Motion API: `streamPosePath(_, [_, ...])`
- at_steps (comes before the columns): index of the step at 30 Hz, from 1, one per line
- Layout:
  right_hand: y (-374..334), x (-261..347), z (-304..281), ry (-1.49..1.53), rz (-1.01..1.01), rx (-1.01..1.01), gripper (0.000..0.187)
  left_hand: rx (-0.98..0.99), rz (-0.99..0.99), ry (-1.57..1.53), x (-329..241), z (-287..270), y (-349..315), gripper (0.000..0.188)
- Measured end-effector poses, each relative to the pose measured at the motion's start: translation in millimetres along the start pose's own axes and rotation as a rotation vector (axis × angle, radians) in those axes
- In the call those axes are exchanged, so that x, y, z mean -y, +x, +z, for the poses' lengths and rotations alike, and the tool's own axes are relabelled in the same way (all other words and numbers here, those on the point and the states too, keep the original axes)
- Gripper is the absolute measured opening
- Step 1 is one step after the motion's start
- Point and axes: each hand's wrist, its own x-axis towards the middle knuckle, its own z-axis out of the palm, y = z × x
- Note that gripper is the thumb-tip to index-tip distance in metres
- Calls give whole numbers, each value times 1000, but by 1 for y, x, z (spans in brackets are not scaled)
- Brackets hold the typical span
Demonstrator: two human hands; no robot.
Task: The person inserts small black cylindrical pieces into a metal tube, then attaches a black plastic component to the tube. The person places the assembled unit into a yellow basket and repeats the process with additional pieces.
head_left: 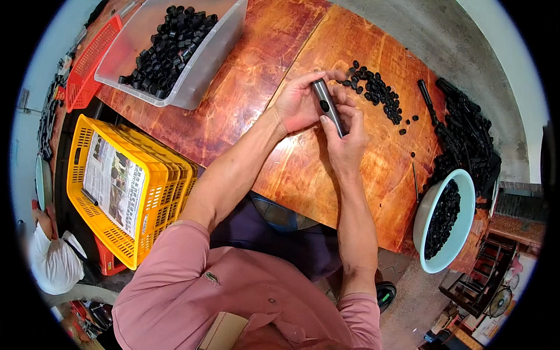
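Observation:
Between my two hands, over the wooden table, is a dark grey, shiny cylindrical tube with a black oval spot on its side; whether that is a hole or a fitted piece I cannot tell. My left hand is closed around its far end. My right hand grips the near end, thumb along the side and fingers behind. Just beyond my hands lies a loose scatter of small black oval pieces. At the right, a heap of black tubular parts rests on the table.
A translucent bin of short black rings stands at the far left, beside a red basket. Yellow stacked crates with newspaper are left of me. A pale green basin of small black pieces sits right. Another person is far left.

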Motion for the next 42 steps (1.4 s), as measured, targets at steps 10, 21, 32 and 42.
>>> streamPosePath(10, [7,12,-10,722,539,195,48,21,-50,-26,2,2,-5,40])
streamPosePath(21, [12,6,8,662,445,90,28,-154,133,81,7,-5,5,32])
streamPosePath(32, [11,10,2,713,467,102,28,-290,178,333,6,0,3,30])
streamPosePath(42, [7,7,2,692,455,234,32,-353,197,222,2,-10,6,30])
